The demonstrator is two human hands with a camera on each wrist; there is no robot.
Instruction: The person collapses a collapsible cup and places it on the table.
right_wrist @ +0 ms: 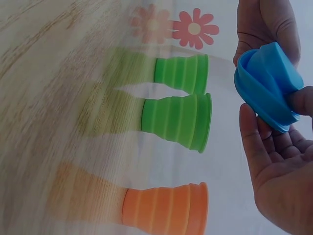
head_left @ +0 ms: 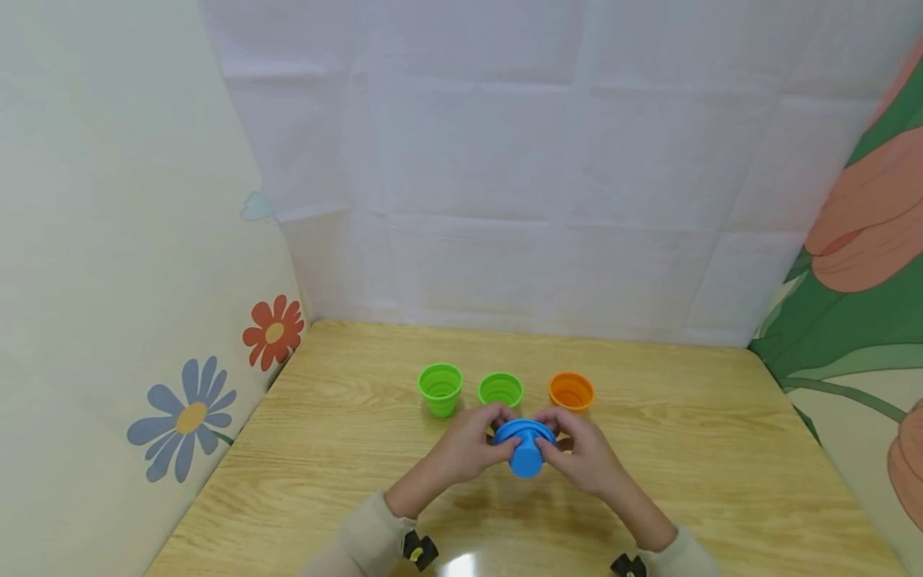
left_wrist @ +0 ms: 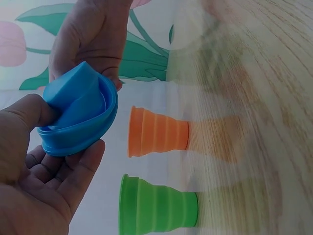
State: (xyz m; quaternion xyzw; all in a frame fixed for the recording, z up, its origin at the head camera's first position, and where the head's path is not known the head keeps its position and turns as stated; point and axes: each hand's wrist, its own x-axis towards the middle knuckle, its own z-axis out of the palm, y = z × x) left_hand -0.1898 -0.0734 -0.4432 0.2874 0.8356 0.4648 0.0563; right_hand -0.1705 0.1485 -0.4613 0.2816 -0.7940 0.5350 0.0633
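Note:
Both hands hold a blue collapsible silicone cup above the front of the table, its base turned toward the head camera. Its wall is partly folded and dented, plain in the left wrist view. My left hand grips the left side of the rim, thumb pressing the wall. On the opposite side my right hand pinches it, thumb on the wall and fingers under the rim. Just beyond the hands stand two green cups and an orange cup, all upright and extended.
The wooden table reaches back to a white cloth. A flower-painted wall borders it on the left, and another painted wall on the right. The cups stand in a row across the middle.

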